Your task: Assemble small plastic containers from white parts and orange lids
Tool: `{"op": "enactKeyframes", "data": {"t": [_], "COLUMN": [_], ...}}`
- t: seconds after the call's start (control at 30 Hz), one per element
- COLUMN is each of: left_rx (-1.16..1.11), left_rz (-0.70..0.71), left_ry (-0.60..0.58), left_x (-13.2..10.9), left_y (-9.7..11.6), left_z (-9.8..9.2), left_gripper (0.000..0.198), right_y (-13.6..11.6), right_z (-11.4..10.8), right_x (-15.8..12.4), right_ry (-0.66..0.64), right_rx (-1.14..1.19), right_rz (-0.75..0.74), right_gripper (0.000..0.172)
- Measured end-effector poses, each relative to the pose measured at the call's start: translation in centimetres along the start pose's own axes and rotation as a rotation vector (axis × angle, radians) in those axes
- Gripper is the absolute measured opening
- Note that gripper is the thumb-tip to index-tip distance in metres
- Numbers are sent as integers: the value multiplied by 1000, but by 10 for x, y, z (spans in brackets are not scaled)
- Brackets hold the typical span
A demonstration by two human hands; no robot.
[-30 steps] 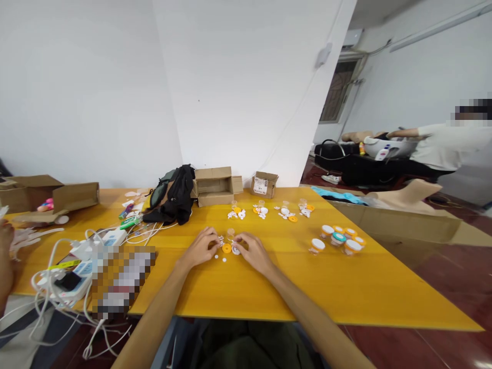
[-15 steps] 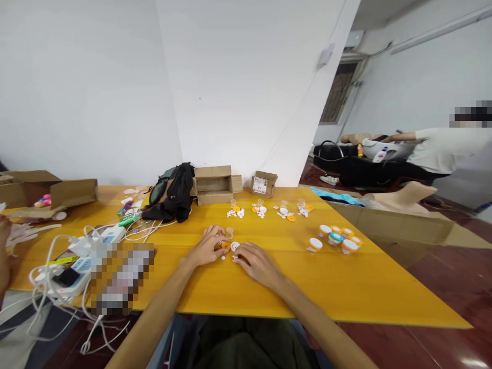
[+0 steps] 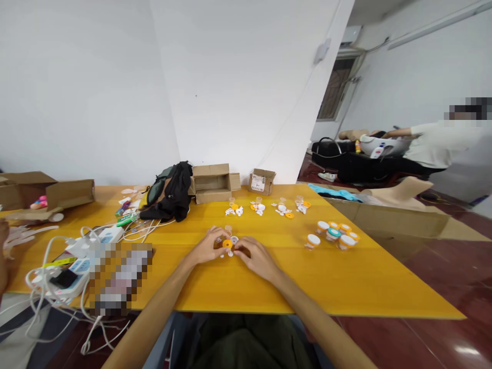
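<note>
My left hand (image 3: pixel 209 247) pinches an orange ring-shaped lid (image 3: pixel 227 244) between thumb and fingers, its face tipped toward me. Close on the right, my right hand (image 3: pixel 257 257) has its thumb and fingertips drawn together beside the lid; whatever they hold is too small to make out. A white round part (image 3: pixel 234 239) lies just behind the lid, partly covered by the fingers. Small white pieces (image 3: pixel 230 253) sit below it on the wooden table (image 3: pixel 246 292). Behind my left fingertips stands a small clear cup (image 3: pixel 228 229).
Further back lie several groups of clear cups, orange lids and white pieces (image 3: pixel 282 208). Lidded cups (image 3: pixel 333 233) cluster at right. Cardboard boxes (image 3: pixel 212 187) and a black bag (image 3: pixel 171 195) stand along the wall. Cables and a power strip (image 3: pixel 82 261) lie at left. A person (image 3: pixel 434 146) sits at far right.
The orange lid has come up off the table and tilted in my left fingers. My right fingertips have moved up slightly beside it. The view has shifted a little.
</note>
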State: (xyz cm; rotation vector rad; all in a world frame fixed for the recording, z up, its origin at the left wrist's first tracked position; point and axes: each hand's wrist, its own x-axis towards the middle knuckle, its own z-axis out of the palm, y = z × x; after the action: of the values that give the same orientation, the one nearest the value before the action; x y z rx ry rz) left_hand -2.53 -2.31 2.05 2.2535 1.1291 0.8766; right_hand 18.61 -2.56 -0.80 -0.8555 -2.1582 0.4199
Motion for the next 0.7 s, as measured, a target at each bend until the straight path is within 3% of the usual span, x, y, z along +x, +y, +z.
{"op": "enactKeyframes", "data": {"t": [0.4, 0.7], "left_rx": [91, 130], "left_rz": [26, 32], "left_ry": [-173, -185], "left_x": [-2, 0], "left_y": [3, 4], "left_z": [5, 7], "left_gripper": [19, 19], "right_y": [4, 8], "right_z": [2, 2], "right_x": [1, 0], "right_ry": [88, 148], "right_rx": [30, -12], "right_rz": [89, 69], "right_gripper": [15, 16]}}
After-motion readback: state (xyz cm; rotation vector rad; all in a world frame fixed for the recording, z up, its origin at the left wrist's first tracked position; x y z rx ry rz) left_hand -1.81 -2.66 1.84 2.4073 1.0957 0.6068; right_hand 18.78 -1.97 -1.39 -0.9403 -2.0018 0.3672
